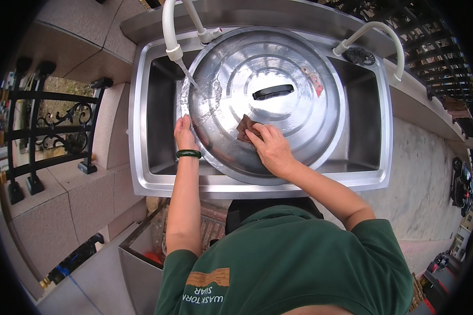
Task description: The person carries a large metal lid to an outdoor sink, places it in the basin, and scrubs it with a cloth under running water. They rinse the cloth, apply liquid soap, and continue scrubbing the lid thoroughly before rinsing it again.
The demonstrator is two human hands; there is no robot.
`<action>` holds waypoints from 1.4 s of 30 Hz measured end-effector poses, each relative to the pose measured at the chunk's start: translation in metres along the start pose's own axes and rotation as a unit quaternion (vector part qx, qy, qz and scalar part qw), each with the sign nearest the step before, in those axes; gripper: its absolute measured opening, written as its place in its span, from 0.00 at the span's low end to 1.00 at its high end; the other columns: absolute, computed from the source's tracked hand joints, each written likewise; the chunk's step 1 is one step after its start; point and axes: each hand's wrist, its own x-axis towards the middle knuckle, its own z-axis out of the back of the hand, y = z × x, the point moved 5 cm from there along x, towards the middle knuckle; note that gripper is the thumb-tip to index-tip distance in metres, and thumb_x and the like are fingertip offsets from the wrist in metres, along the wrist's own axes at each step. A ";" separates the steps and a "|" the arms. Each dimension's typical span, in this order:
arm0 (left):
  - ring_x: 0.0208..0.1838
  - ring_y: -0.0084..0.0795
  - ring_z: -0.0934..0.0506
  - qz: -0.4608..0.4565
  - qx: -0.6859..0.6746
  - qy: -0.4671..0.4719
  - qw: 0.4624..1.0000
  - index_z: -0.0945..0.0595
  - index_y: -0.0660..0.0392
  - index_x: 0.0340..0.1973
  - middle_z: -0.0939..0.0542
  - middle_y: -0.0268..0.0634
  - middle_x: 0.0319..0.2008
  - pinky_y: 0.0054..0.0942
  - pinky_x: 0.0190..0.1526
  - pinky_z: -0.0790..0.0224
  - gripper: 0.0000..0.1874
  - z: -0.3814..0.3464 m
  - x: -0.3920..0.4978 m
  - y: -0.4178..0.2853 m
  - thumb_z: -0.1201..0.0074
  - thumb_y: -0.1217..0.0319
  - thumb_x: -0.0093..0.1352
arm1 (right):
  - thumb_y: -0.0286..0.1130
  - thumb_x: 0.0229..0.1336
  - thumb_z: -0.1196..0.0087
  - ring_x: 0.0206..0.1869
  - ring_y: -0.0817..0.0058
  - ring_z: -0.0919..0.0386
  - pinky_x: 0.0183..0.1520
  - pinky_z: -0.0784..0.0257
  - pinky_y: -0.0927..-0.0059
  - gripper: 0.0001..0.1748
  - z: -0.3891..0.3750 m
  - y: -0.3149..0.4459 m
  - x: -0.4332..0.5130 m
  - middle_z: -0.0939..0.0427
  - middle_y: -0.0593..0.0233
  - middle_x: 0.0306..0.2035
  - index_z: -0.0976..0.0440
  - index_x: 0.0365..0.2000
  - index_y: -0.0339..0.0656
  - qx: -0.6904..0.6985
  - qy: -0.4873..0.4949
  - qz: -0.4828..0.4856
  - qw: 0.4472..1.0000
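Observation:
A large round metal lid [236,157] with a black handle [273,92] lies across a stainless steel double sink [260,191]. My left hand [185,134] grips the lid's left rim; a dark green bangle is on that wrist. Under my right hand [272,149], a brown cloth [246,129] is pinched by the fingers and pressed on the lid, below and left of the handle. Water runs from the white left faucet [174,53] onto the lid's upper left rim. A red and white patch [317,86] marks the lid's right side.
A second white faucet [378,26] arches at the sink's back right, beside a dark scouring pad [358,56]. Stone blocks and a black metal railing [55,134] stand to the left. Below the sink at the left is an open-topped box [142,254] with a red item inside.

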 end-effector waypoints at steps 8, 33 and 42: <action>0.34 0.19 0.30 0.015 -0.005 0.013 1.000 0.24 0.59 0.35 0.24 0.29 0.30 0.22 0.39 0.36 0.10 -0.002 0.001 -0.001 0.52 0.65 0.73 | 0.27 0.48 0.52 0.48 0.67 0.32 0.46 0.37 0.68 0.19 -0.061 -0.004 0.049 0.30 0.63 0.47 0.28 0.45 0.42 -0.042 0.021 -0.019 0.999; 0.35 0.20 0.29 0.017 0.009 0.009 1.000 0.24 0.59 0.36 0.24 0.29 0.32 0.21 0.40 0.36 0.09 -0.005 -0.006 -0.002 0.53 0.66 0.73 | 0.26 0.49 0.46 0.53 0.71 0.33 0.53 0.44 0.64 0.26 0.030 -0.038 -0.095 0.31 0.66 0.52 0.28 0.52 0.51 -0.054 0.081 -0.048 0.994; 0.38 0.20 0.28 0.020 -0.015 0.006 1.000 0.24 0.59 0.40 0.24 0.30 0.35 0.21 0.43 0.35 0.10 -0.006 -0.008 -0.002 0.53 0.66 0.73 | 0.34 0.57 0.53 0.59 0.61 0.37 0.60 0.47 0.57 0.22 0.033 -0.279 0.007 0.33 0.61 0.56 0.28 0.54 0.57 -0.138 -0.058 -0.421 0.895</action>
